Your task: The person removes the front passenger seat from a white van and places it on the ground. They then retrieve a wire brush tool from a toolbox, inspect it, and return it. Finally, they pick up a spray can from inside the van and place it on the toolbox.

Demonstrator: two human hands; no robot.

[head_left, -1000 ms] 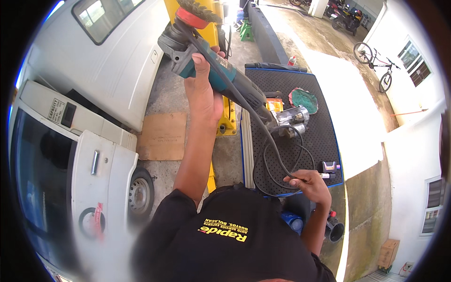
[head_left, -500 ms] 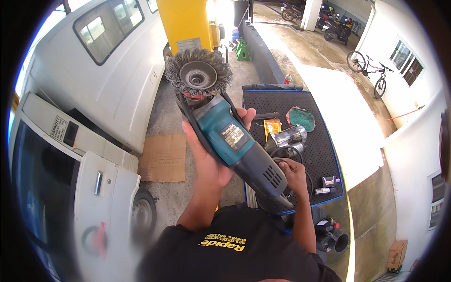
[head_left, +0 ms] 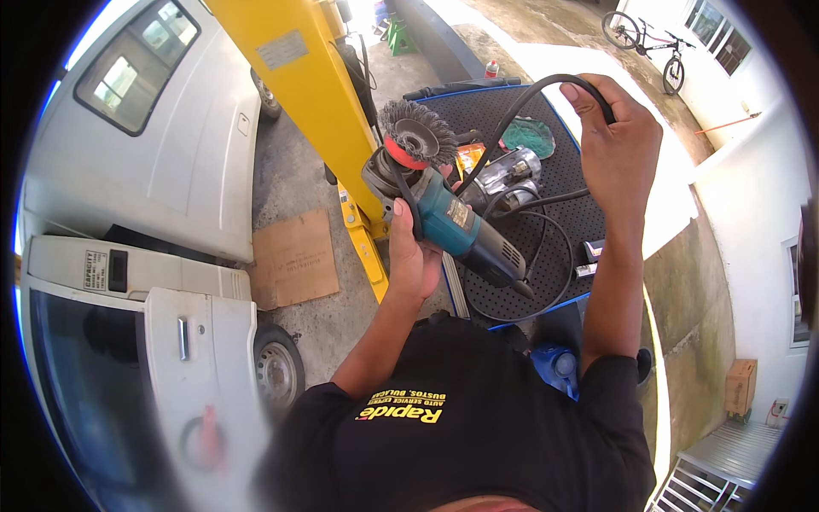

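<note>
The left hand (head_left: 415,256) grips a teal angle grinder (head_left: 452,224) with a wire cup brush (head_left: 416,134), raised above a black mat (head_left: 563,183). The right hand (head_left: 616,141) clasps its black cord (head_left: 520,111) high. Brushing has not begun.

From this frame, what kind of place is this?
Most likely an open-air vehicle repair workshop. A yellow lift post stands beside a white van, and the left hand holds an angle grinder with a wire brush wheel over a black perforated mat carrying parts.
</note>
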